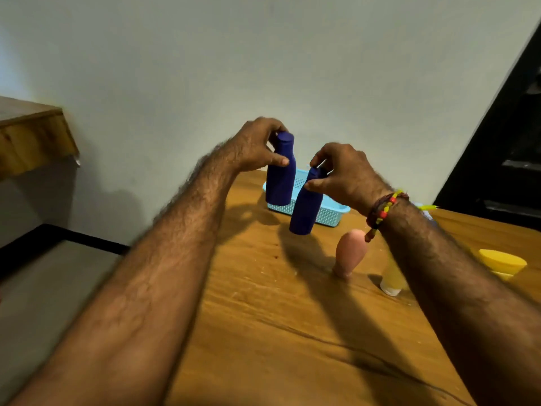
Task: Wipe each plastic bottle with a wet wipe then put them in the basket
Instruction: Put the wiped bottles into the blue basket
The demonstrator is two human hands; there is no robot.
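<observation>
Both hands are holding blue bottles in the air: the left hand [257, 145] is gripping one blue bottle [280, 171] near its cap, and the right hand [342, 174] is pinching the neck of a second blue bottle [306, 206]. Just behind them the light-blue basket [328, 213] is waiting, so lowering each bottle upright, one after the other, should be keeping them from knocking together. Nearer than the right hand, one pink bottle [349, 253] and one yellowish bottle [392, 278] are standing; no wipe is showing.

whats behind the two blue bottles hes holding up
A light blue basket sits on the table right behind the two blue bottles, against the wall. The bottles and the right hand cover most of its inside, so any contents cannot be seen.
</observation>
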